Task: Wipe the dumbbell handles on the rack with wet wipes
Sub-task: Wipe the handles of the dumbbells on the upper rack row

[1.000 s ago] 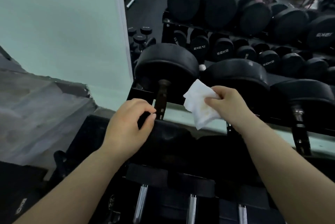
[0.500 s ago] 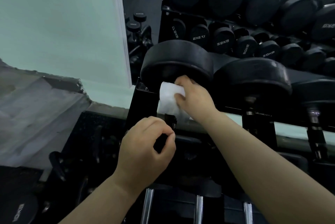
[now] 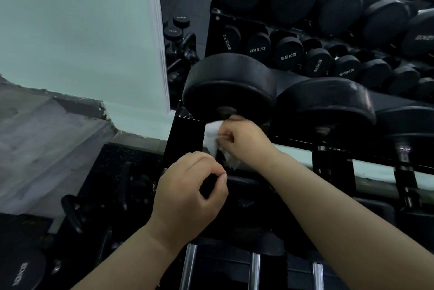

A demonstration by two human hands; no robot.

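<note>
Now the right hand (image 3: 244,141) grips the wipe (image 3: 211,135) round the handle (image 3: 226,111), the left hand (image 3: 190,192) clutches the dumbbell's (image 3: 229,83) near end; next, rub lengthwise.

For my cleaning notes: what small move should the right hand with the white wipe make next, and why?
Probably slide the white wet wipe down the dark dumbbell handle toward the left hand gripping the dumbbell's near end. The right hand grips the wipe at the handle's top, under the large black round dumbbell head, so the lower part seems unwiped.
</note>
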